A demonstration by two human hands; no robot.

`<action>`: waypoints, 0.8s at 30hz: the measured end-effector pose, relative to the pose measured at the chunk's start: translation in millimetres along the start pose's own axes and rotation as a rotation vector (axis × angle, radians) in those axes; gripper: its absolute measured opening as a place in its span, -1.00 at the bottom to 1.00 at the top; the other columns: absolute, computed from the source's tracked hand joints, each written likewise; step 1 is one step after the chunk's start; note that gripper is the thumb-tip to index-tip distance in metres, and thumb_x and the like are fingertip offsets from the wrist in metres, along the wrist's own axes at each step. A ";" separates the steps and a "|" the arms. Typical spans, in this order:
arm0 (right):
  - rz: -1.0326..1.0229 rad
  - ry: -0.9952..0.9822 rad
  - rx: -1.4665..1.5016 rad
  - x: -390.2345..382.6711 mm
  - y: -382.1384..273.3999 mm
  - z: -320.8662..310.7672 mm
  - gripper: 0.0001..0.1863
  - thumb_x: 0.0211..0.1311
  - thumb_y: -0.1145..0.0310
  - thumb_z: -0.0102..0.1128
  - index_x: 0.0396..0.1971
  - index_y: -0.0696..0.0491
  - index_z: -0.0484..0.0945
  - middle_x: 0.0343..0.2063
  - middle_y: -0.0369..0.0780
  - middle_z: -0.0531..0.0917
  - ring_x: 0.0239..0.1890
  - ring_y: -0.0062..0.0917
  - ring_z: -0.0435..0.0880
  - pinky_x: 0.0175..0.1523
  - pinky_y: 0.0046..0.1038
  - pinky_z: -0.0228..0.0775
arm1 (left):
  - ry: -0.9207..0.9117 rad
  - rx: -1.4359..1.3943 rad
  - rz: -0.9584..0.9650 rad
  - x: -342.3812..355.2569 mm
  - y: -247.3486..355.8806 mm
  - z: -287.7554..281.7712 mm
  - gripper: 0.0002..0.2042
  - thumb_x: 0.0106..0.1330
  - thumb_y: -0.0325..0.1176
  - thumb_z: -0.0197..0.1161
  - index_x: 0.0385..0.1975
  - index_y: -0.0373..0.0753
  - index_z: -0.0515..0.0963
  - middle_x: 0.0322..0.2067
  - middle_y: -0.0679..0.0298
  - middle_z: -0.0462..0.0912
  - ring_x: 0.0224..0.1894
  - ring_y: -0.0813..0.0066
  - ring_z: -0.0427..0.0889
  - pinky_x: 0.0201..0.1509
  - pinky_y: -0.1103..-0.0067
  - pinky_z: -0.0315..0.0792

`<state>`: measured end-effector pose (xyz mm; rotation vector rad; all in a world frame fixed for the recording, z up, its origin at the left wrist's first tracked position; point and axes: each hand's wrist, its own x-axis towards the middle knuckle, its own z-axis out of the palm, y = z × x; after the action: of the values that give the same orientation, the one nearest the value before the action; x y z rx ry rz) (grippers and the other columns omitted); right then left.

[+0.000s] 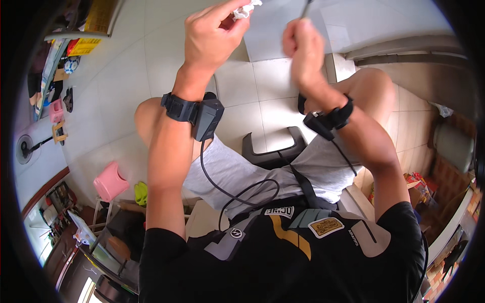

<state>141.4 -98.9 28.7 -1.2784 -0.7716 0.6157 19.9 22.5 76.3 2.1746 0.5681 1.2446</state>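
Note:
At the top of the head view, my left hand (209, 38) is closed, pinching a crumpled white tissue (246, 10) between thumb and fingers. My right hand (307, 53), a little to its right and slightly blurred, is wrapped round a slim dark rod (306, 7). The rod's far end is cut off by the picture's upper edge, so its kind cannot be made out. Both hands are raised in front of a smooth pale grey surface (278, 30), and they stay apart from each other.
A black U-shaped piece (268, 160) lies between my knees, and a cable (202, 164) loops over my lap from the left wrist device. On the left stand a pink stool (110, 182), green slippers (141, 193) and a fan (25, 147). Brown curved edging (404, 56) runs at right.

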 end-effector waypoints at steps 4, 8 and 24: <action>0.184 -0.106 0.230 -17.0 5.0 22.7 -0.49 0.57 0.06 -0.22 -0.57 0.05 0.37 -0.68 -0.41 0.32 -0.61 -0.73 0.23 -0.52 -0.55 0.06 | -0.027 0.040 0.018 -8.7 -14.8 -1.7 -0.80 0.14 -0.55 0.46 -0.22 -0.23 0.73 -0.57 0.36 0.65 -0.55 0.72 0.58 -0.47 0.73 0.44; 0.037 -0.054 0.212 17.6 -27.8 7.6 -0.55 0.51 0.07 -0.24 -0.57 0.04 0.30 -0.70 -0.41 0.23 -0.63 -0.70 0.13 -0.54 -0.52 -0.03 | -0.019 0.037 -0.011 -8.8 -17.1 -4.4 -0.78 0.15 -0.56 0.45 -0.19 -0.25 0.73 -0.58 0.38 0.61 -0.56 0.76 0.53 -0.46 0.75 0.41; 0.141 -0.073 0.748 31.8 -36.1 -2.9 -0.47 0.55 -0.08 -0.19 -0.58 -0.03 0.25 -0.72 -0.43 0.16 -0.70 -0.71 0.06 -0.57 -0.58 -0.13 | -0.054 0.063 0.120 -13.6 -21.7 1.9 -0.73 0.10 -0.62 0.46 -0.18 -0.24 0.73 -0.49 0.27 0.69 -0.55 0.66 0.55 -0.45 0.71 0.46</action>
<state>162.6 -82.9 69.0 -0.6228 -0.4371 0.9578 13.3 30.0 52.7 2.3176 0.4664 1.2407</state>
